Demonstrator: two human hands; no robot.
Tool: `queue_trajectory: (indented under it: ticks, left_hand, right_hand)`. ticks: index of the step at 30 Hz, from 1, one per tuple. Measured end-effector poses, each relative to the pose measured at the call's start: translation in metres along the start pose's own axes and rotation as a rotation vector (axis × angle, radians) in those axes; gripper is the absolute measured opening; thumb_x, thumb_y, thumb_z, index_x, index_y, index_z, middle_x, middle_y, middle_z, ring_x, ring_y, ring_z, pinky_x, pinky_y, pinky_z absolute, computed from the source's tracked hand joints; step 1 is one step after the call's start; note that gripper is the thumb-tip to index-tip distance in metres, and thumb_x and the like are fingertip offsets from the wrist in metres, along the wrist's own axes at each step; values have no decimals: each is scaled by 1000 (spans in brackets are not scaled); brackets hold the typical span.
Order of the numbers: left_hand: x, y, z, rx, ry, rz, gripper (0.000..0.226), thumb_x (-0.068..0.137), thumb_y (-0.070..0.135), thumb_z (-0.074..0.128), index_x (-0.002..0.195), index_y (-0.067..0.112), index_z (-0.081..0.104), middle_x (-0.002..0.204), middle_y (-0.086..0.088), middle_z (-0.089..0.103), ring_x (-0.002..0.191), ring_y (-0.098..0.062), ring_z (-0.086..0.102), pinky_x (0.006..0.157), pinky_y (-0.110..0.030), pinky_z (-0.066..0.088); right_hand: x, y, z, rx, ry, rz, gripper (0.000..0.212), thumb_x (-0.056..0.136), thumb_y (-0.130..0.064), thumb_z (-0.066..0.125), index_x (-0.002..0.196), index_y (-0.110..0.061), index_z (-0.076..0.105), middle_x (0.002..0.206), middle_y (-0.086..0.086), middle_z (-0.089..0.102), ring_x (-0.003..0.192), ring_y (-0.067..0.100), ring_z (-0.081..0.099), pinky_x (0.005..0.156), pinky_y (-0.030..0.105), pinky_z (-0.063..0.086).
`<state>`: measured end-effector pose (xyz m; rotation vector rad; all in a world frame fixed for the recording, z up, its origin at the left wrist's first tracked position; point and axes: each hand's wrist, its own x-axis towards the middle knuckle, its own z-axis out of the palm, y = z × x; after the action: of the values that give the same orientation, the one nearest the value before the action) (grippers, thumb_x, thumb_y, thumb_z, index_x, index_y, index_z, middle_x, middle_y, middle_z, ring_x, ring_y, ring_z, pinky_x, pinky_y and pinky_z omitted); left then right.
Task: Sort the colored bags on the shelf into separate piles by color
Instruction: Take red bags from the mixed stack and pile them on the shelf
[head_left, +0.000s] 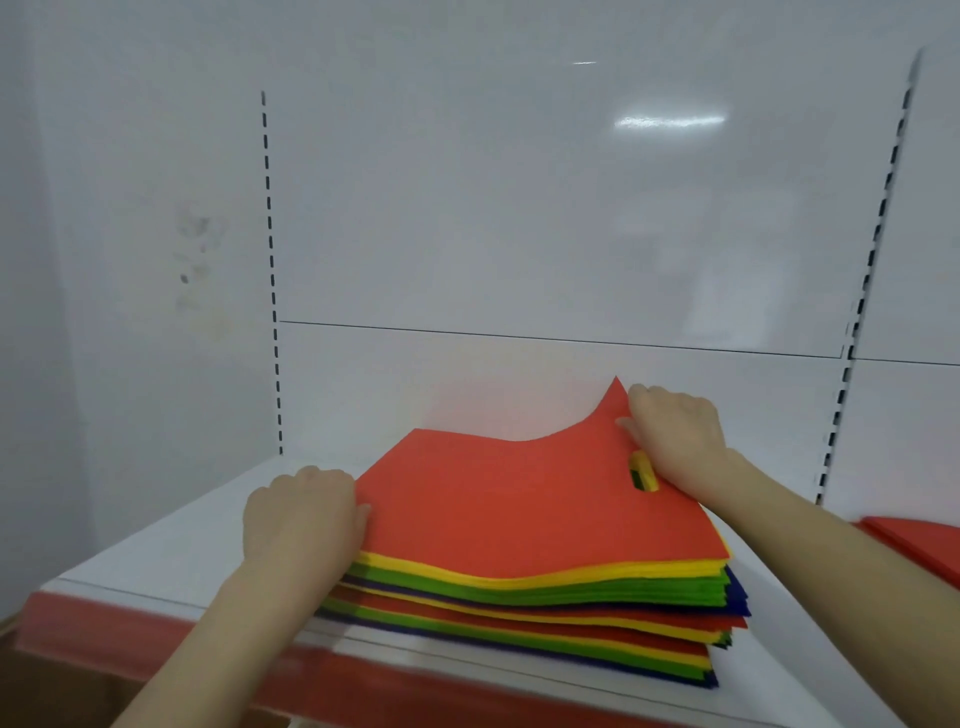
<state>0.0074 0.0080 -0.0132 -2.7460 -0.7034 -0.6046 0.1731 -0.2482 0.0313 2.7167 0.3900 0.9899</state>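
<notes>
While L hand (304, 514) grips left edge of red fabric bag (519, 509) atop multicolour bag stack (545, 618) on white shelf (156, 545), R hand (675, 436) pinches its raised corner.

White shelf carrying bags
The shelf (156, 545), white with a red front strip (104, 631), bears a stack of colored bags (519, 613), its top red bag (519, 499) curled up at the far right corner; a red pile (919, 545) lies apart at the right.

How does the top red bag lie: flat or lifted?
Partly lifted: the right hand holds the flat red fabric bag by its raised far corner; the rest lies on the multicoloured stack.
</notes>
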Motion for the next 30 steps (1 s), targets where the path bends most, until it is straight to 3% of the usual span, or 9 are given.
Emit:
queue_trajectory:
  ticks: [5, 8, 11, 15, 19, 22, 26, 30]
  left_hand:
    - [-3, -10, 3, -49, 67, -6, 28, 95, 47, 38, 94, 21, 50, 102, 1, 55, 101, -19, 55, 70, -26, 35]
    - [-6, -20, 5, -145, 139, -6, 26, 94, 41, 44, 84, 18, 38, 93, -1, 54, 94, -22, 57, 65, -28, 32]
    - [-10, -32, 10, -289, 180, -34, 20, 95, 33, 43, 85, 16, 41, 92, -3, 57, 88, -25, 58, 65, -30, 37]
    - [-20, -47, 15, -531, 277, -61, 21, 95, 29, 43, 84, 11, 41, 75, -5, 53, 77, -33, 57, 61, -34, 39]
    - [-34, -55, 12, -773, 380, 14, 21, 93, 22, 48, 81, 8, 40, 55, -4, 48, 54, -33, 51, 50, -35, 37]
    - [-40, -52, 4, -928, 430, 83, 19, 93, 19, 49, 80, 9, 39, 52, -2, 45, 48, -27, 43, 47, -33, 30]
    - [-49, -32, -12, -1061, 431, 179, 16, 94, 20, 47, 84, 9, 41, 57, -1, 48, 51, -21, 48, 46, -31, 32]
    - [-62, -2, -27, -1154, 388, 258, 15, 95, 23, 45, 87, 11, 42, 61, -2, 51, 58, -27, 49, 54, -37, 36]
  right_hand:
    - [-2, -5, -10, 102, 72, 32, 26, 101, -36, 34, 93, -11, 35, 98, 8, 65, 90, 30, 62, 61, 31, 33]
    - [-3, -12, -17, 269, 108, 92, 30, 100, -34, 37, 102, -5, 44, 99, 13, 63, 90, 34, 59, 63, 33, 35]
    - [-4, -15, -26, 511, 118, 174, 32, 98, -34, 43, 108, -3, 49, 103, 15, 62, 95, 35, 56, 70, 37, 39]
    - [-10, -16, -44, 855, 214, 314, 33, 96, -34, 47, 108, -5, 53, 104, 12, 61, 99, 32, 55, 77, 38, 42]
    - [-27, -15, -63, 1120, 372, 465, 32, 96, -31, 48, 108, -3, 56, 101, 6, 58, 90, 19, 52, 76, 28, 37]
    - [-46, -6, -71, 1164, 441, 552, 33, 96, -31, 48, 109, -1, 56, 97, 5, 57, 87, 17, 52, 74, 25, 35]
    - [-81, 25, -73, 1079, 482, 643, 34, 96, -31, 48, 108, -1, 57, 98, 5, 57, 87, 17, 52, 74, 24, 34]
    - [-121, 64, -74, 973, 504, 747, 37, 96, -31, 48, 111, 1, 56, 105, 10, 58, 91, 17, 50, 75, 23, 33]
